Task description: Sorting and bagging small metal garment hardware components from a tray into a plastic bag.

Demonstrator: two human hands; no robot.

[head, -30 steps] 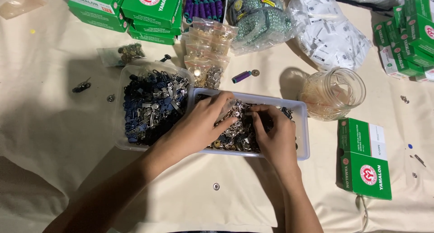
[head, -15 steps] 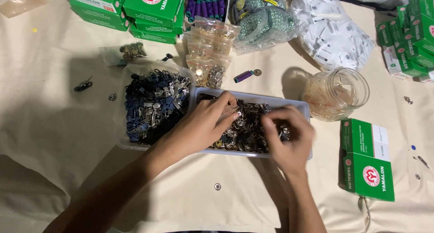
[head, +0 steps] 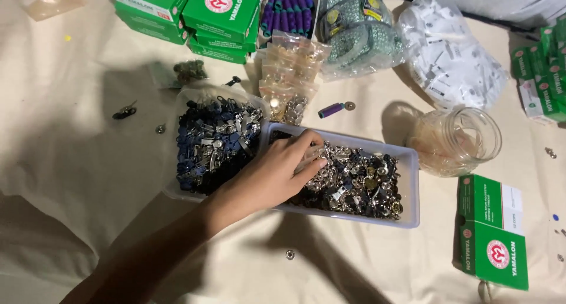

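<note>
I am looking down from the head camera at a cream cloth-covered worktop (head: 71,162). My left hand (head: 277,174) is reaching in from the near left and resting palm down inside a shallow white tray (head: 413,189) at the middle of the scene. Its fingers (head: 309,156) are lying loosely spread over a heap of small silver and dark metal pieces (head: 354,183), touching them; I cannot tell whether any piece is pinched beneath the fingertips. My right hand is not showing in this view.

Just left of the tray, touching it, a clear tub (head: 177,186) is holding dark blue and silver metal pieces (head: 212,142). Right of the tray, a clear plastic jar (head: 457,142) is lying on its side. Beyond it, a bag of white parts (head: 454,56) and a bag of green patterned items (head: 356,33) are sitting at the far edge, with green cartons (head: 221,15) stacked to the far left.

By my judgement, the sorting of the tray's pieces is under way, at the rummaging stage. The next move is calling for fingertip care: isolating 1 piece from a tangled heap without dragging its neighbours along.
</note>
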